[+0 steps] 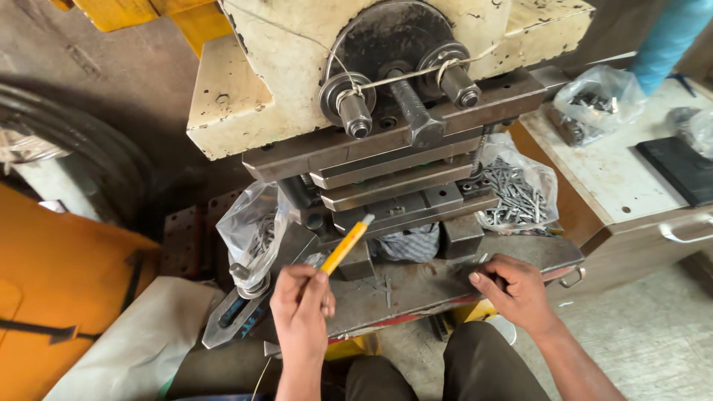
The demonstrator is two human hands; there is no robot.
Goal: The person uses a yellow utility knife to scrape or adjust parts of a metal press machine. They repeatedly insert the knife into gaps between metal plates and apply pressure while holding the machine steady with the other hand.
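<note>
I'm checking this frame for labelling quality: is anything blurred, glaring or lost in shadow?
Head view: lighting is even and soft; the left hand and its yellow pencil-like tool are sharp, the right hand too; the clear plastic bag of small metal pieces glints mildly; the far left corner is dark.

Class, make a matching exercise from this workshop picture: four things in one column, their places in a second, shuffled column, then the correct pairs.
1. yellow stick
2. right hand
3. bag of metal pieces
4. black pad

A. on the cabinet top at far right
B. resting on the press bed
C. held in the left hand
D. beside the press, right of the die

Pairs: 1-C, 2-B, 3-D, 4-A
</note>
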